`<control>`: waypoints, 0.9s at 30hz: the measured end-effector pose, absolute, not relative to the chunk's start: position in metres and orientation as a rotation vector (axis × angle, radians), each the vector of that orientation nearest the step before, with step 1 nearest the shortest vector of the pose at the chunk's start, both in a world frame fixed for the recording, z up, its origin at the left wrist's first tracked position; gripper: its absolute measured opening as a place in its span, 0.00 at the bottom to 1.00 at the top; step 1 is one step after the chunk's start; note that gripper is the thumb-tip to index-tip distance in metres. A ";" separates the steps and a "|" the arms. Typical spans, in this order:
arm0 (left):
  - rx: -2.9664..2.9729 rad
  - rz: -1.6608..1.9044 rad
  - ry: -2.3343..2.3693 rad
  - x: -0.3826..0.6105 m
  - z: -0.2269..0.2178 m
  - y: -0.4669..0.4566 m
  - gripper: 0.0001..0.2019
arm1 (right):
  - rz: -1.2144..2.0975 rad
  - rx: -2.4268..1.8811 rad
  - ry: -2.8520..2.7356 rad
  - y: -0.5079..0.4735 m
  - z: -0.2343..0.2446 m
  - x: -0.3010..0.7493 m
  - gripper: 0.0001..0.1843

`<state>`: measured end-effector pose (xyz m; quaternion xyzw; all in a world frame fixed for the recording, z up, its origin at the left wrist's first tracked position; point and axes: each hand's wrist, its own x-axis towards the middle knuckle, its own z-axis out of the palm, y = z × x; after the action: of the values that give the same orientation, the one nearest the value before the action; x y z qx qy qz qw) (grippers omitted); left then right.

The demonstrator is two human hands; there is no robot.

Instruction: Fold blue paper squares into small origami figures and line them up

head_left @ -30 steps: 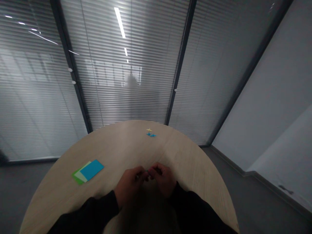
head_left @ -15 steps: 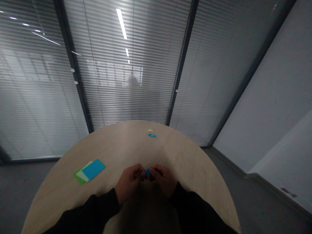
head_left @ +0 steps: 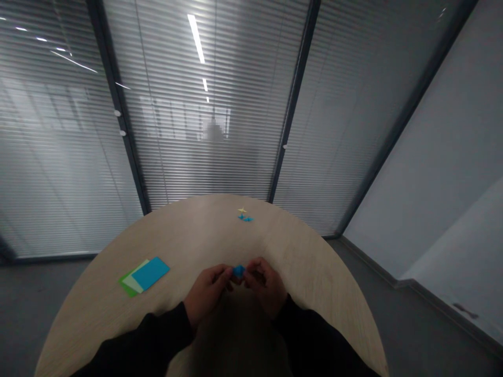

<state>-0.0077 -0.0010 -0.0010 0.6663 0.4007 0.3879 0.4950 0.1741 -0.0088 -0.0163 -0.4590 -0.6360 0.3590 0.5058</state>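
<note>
Together, the left grip (head_left: 207, 293) and right grip (head_left: 264, 287) pinch blue folded paper (head_left: 238, 270) between them.

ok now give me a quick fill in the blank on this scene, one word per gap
The folded paper piece pinched between the left hand and right hand is ____.
The stack of origami paper on the round wooden table lies nearer the ____ hand.
The small paper star near the table's far edge is ____.
The sleeves on both arms are ____.

Missing words, in order: blue, left, yellow, black.
</note>
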 end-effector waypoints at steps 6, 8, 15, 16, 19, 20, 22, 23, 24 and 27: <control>1.503 0.904 0.953 -0.008 -0.006 0.000 0.21 | 0.560 -1.173 -1.680 -0.010 -0.012 0.177 0.05; 1.484 0.919 0.957 -0.007 -0.007 0.000 0.21 | 0.453 -1.106 -1.710 -0.010 -0.010 0.176 0.06; 1.398 0.969 0.914 -0.006 -0.004 -0.001 0.21 | 0.360 -0.959 -1.782 -0.011 -0.012 0.170 0.05; 1.360 0.972 0.900 -0.005 -0.005 -0.001 0.21 | 0.319 -0.960 -1.801 -0.010 -0.013 0.170 0.06; 1.215 0.979 0.820 -0.004 -0.007 -0.003 0.21 | 0.047 -0.969 -1.899 -0.009 -0.014 0.174 0.07; 1.172 0.976 0.792 -0.003 -0.008 -0.003 0.21 | -0.084 -0.976 -1.937 -0.009 -0.013 0.175 0.08; 1.111 0.975 0.757 -0.002 -0.009 -0.004 0.21 | -0.329 -0.986 -1.999 -0.010 -0.009 0.177 0.08; 1.097 0.975 0.753 -0.002 -0.010 -0.005 0.20 | -0.410 -0.985 -2.022 -0.010 -0.007 0.178 0.08; 1.089 0.976 0.757 -0.001 -0.010 -0.005 0.20 | -0.460 -0.981 -2.039 -0.011 -0.005 0.178 0.08; 1.090 0.974 0.775 -0.001 -0.010 -0.005 0.20 | -0.518 -0.949 -2.064 -0.012 -0.002 0.179 0.08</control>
<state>-0.0008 -0.0050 -0.0097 0.4848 0.3446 0.4332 0.6771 0.1787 -0.0124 -0.0020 -0.3741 -0.8140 -0.2044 0.3946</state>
